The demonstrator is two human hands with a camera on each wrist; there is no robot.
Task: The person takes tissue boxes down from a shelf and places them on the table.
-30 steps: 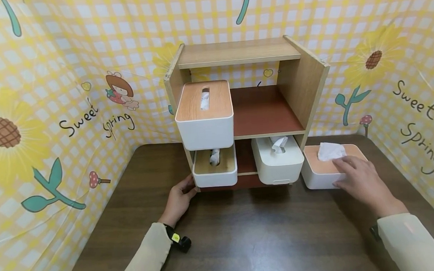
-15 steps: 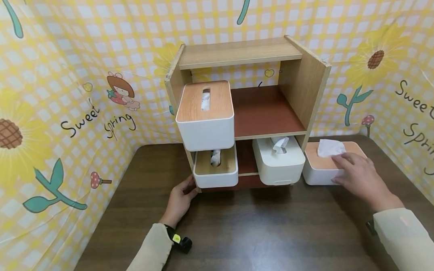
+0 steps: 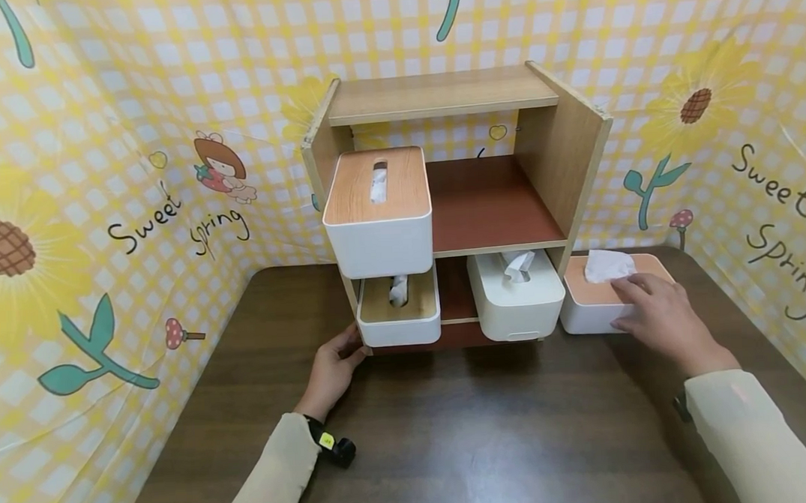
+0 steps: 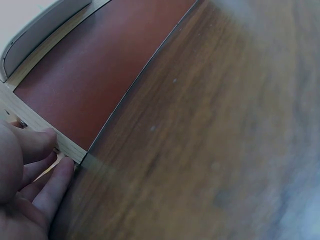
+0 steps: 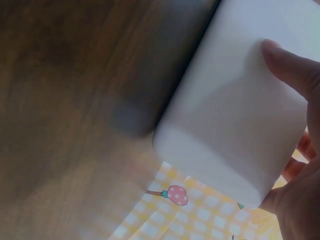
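Note:
My right hand (image 3: 672, 322) holds a white tissue box (image 3: 591, 318) with a pinkish wood-look lid and a tissue sticking up, just right of the wooden shelf (image 3: 582, 176). In the right wrist view the thumb (image 5: 290, 67) lies on the box's white front wall (image 5: 225, 115), while the other fingers reach round its far side. Down at the shelf's lower left corner, my left hand (image 3: 330, 371) grips the side panel. Its fingertips (image 4: 62, 170) meet the panel's front edge (image 4: 55, 132) in the left wrist view.
A tall white tissue box (image 3: 380, 245) with a wooden lid stands on the upper left shelf. Below it sits a shallower one (image 3: 400, 333); an all-white box (image 3: 521, 318) is at lower right. Brown table (image 3: 465, 429) in front; checkered cloth (image 3: 420, 26) behind.
The right hand has moved the pink-lidded tissue box backward along the shelf's right side. The left hand has stayed at the shelf's lower left corner.

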